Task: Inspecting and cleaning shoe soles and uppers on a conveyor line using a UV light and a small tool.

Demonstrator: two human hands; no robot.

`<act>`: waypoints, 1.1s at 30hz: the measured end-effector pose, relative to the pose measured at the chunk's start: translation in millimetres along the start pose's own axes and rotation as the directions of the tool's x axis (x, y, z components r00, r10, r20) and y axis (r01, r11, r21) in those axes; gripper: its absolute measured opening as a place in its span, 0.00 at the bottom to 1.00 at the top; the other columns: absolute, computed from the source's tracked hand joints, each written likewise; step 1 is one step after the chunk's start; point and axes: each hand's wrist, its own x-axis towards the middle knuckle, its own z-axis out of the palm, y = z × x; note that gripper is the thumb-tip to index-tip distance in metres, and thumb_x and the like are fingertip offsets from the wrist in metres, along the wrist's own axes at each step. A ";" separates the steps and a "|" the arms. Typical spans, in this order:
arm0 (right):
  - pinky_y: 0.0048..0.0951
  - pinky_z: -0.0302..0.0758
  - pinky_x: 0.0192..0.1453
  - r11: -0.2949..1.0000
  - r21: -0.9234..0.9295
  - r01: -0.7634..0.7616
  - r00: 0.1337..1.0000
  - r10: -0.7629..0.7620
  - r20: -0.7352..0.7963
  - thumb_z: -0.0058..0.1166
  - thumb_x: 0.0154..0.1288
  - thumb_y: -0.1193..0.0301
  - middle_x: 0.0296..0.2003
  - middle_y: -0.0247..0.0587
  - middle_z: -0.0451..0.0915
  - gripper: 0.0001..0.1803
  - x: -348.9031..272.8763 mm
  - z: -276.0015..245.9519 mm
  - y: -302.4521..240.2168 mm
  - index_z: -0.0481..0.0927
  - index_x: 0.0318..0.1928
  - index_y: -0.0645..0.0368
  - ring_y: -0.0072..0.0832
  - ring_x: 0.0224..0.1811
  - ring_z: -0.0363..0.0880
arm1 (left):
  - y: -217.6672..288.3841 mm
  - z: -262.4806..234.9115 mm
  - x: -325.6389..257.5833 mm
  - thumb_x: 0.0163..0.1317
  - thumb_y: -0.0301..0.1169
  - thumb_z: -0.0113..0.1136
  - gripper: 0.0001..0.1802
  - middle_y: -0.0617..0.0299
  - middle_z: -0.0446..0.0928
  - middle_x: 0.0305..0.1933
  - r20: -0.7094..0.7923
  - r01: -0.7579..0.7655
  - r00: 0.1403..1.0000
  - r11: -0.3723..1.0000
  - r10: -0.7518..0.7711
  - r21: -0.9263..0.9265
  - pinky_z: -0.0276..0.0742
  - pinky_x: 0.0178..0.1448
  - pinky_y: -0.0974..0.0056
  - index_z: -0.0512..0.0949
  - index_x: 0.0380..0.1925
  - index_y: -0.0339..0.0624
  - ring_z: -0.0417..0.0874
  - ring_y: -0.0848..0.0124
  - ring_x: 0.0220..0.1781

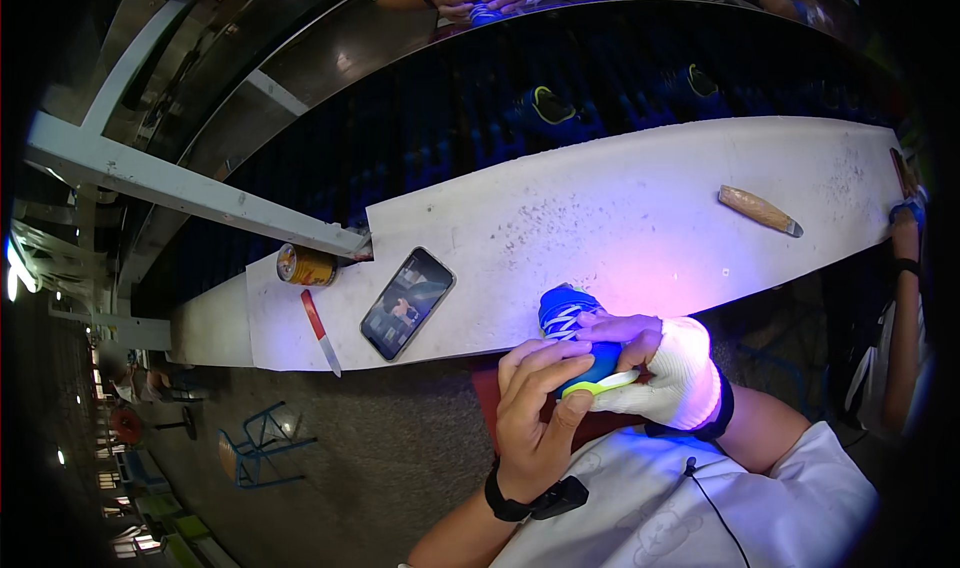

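A blue shoe [603,360] with white laces and a yellow-green sole edge is held between both hands, just off the near edge of the white worktable [640,208]. My left hand [540,398] wraps the shoe's left side, thumb low by the sole edge and fingers over the upper. On the other side, my right hand [672,368], in a white glove that leaves fingertips bare, grips the shoe with its fingers on the blue upper and thumb near the sole. Purple-white light falls on the glove and the table beside it. The palms' contact is hidden.
On the table lie a phone [407,303], a red-handled knife [320,330], a yellow can [306,265] and a wooden-handled tool [760,211]. Dark conveyor behind carries blue shoes [552,106]. A white metal beam [200,183] crosses left. Other people work across and at right.
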 end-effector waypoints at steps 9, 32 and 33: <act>0.45 0.84 0.58 0.924 -0.324 0.204 0.977 -0.172 0.126 0.81 0.50 0.64 0.60 0.52 0.82 0.22 -3.5 1.2 31.8 0.85 0.42 0.59 0.51 0.56 0.85 | -3.9 -3.7 -13.5 0.82 0.32 0.47 0.14 0.38 0.85 0.59 -0.191 0.124 0.961 0.928 -0.201 -0.352 0.59 0.83 0.42 0.79 0.47 0.35 0.74 0.48 0.75; 0.49 0.81 0.56 0.884 -0.232 0.405 0.912 -0.374 0.168 0.75 0.52 0.48 0.51 0.51 0.81 0.29 16.9 27.3 77.3 0.78 0.36 0.59 0.49 0.51 0.82 | -34.5 -48.5 -26.1 0.52 0.26 0.82 0.25 0.39 0.79 0.70 0.011 0.222 0.975 0.975 -0.222 -0.011 0.68 0.81 0.46 0.81 0.50 0.35 0.74 0.46 0.78; 0.50 0.81 0.59 0.883 -0.230 0.409 0.910 -0.377 0.170 0.74 0.52 0.47 0.50 0.51 0.81 0.29 15.6 30.8 78.8 0.79 0.37 0.60 0.48 0.51 0.81 | -28.3 -47.0 -22.2 0.52 0.26 0.82 0.25 0.39 0.79 0.70 0.002 0.229 0.973 0.973 -0.229 -0.007 0.68 0.81 0.46 0.81 0.50 0.35 0.74 0.46 0.78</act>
